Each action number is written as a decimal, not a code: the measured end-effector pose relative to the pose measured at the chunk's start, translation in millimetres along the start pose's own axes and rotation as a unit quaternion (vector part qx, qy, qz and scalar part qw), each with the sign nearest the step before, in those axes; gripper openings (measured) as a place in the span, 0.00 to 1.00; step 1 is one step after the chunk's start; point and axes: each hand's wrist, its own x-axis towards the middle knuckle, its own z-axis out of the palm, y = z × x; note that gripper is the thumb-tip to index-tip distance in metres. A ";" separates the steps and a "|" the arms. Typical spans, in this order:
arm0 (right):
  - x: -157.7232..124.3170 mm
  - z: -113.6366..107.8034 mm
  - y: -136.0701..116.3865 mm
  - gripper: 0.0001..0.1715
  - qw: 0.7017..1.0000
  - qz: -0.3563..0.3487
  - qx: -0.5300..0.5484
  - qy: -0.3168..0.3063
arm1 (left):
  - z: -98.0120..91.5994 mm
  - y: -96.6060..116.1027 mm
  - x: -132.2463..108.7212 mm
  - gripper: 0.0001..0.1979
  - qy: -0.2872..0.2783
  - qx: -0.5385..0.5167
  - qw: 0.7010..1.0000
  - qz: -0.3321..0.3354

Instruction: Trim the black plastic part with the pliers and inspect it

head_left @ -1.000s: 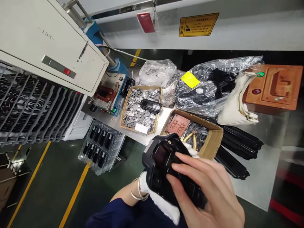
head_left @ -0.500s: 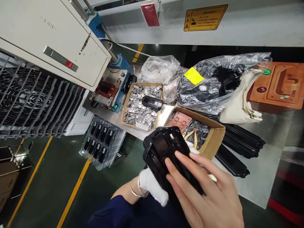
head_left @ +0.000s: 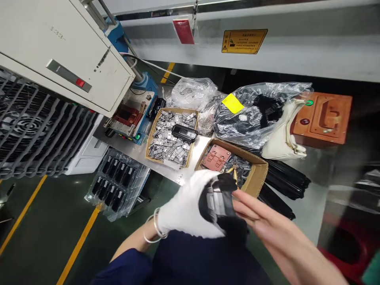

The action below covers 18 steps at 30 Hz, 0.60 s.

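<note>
My left hand (head_left: 187,208), in a white glove with bangles at the wrist, grips a black plastic housing (head_left: 221,202) low in the middle of the view. My bare right hand (head_left: 285,241) reaches in from the lower right, and its fingertips touch the housing's right side. The housing is turned on edge, with a grey inner panel showing. Both hands hover just in front of the metal table's near edge, over my dark blue clothing.
On the metal table (head_left: 311,206) stand a cardboard box of small grey metal parts (head_left: 170,136) and a second box (head_left: 255,174) with a copper-coloured plate. Behind them lie plastic bags (head_left: 252,114), a white bag and an orange fixture (head_left: 322,118). A machine (head_left: 56,75) stands left; clear trays (head_left: 117,186) sit below.
The housing has been rotated from face-up to on edge. My gloved left hand now wraps over its top, and my right hand has shifted to the right side. The view dropped slightly.
</note>
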 end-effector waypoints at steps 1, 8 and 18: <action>-0.9 -4.3 1.3 0.23 0.992 0.063 0.109 -0.015 | -6.3 -1.3 1.9 0.37 0.022 0.046 0.998 0.030; 25.7 18.1 13.5 0.32 0.971 0.189 0.135 0.062 | -25.4 -16.1 15.1 0.31 -0.047 0.317 0.940 0.115; 38.3 33.5 20.4 0.19 0.987 0.066 0.122 0.085 | -34.6 -16.6 14.9 0.28 -0.061 0.340 0.927 0.145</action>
